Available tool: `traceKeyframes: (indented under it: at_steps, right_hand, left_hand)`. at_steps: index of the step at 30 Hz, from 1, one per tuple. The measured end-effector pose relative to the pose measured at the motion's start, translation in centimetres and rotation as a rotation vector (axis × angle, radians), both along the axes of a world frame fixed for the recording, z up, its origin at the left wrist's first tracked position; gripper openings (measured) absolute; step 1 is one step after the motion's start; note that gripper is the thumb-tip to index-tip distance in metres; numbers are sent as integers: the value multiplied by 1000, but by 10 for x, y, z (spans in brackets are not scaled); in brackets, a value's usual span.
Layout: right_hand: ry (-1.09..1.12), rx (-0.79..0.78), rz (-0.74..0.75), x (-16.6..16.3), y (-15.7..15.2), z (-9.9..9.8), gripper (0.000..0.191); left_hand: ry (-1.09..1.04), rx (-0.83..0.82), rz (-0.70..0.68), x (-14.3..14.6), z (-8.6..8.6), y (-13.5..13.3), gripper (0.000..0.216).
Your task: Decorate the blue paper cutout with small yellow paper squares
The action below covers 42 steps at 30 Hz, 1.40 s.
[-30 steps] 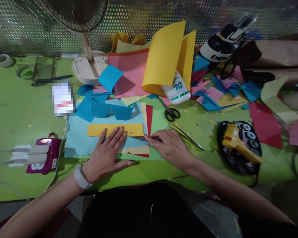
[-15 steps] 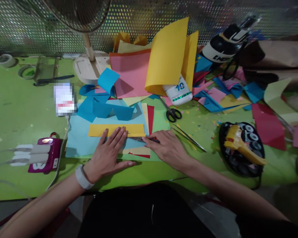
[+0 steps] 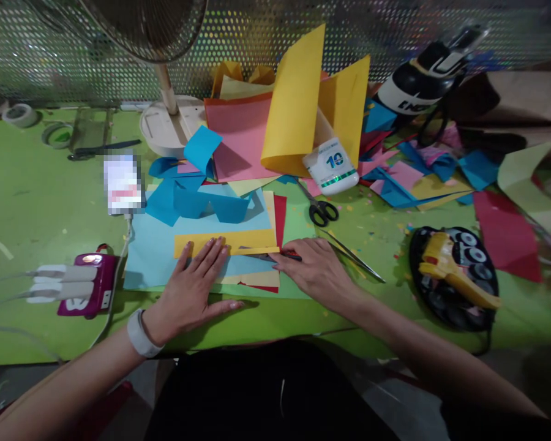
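Head view: pins yellow strip (image 3: 224, 241) flat, sets thin dark tool (image 3: 267, 256) against it.
Presses left hand (image 3: 197, 285), open with fingers spread, onto the strip's lower edge. Pinches the tool in right hand (image 3: 314, 269), closed round it, just off the strip's right end, tip at the strip's lower edge. Has light blue sheet (image 3: 153, 257) beneath the strip, scissors (image 3: 320, 211) beyond its right end, glue bottle (image 3: 333, 165) farther back.

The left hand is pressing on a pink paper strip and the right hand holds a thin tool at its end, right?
Not quite. The head view shows the strip is yellow, not pink. The left hand presses flat on the yellow strip while the right hand holds a thin dark tool at its end.
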State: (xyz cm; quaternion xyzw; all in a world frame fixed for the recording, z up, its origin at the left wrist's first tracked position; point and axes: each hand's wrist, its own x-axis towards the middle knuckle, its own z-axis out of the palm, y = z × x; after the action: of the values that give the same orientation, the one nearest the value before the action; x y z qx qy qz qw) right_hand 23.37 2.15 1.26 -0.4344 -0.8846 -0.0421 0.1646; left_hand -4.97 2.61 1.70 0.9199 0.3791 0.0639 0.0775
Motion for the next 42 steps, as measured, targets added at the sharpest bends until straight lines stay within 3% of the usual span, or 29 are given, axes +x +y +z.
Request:
traceKeyframes:
  at_steps: [9,30,38,42]
  right_hand:
    - [-62,71,13,-13,5,-1,21]
    - [-113,-9,23,-22,-2,3,26]
    - [-87,-15,6,-13,1,5,21]
    - [-105,-18,2,-11,1,4,22]
  left_hand:
    - [11,20,9,0,-7,-3,96]
    - [-14,26,10,0,-8,-3,98]
    - [-44,-7,-6,5,2,-3,99]
    - [-28,67,70,-2,3,-5,97]
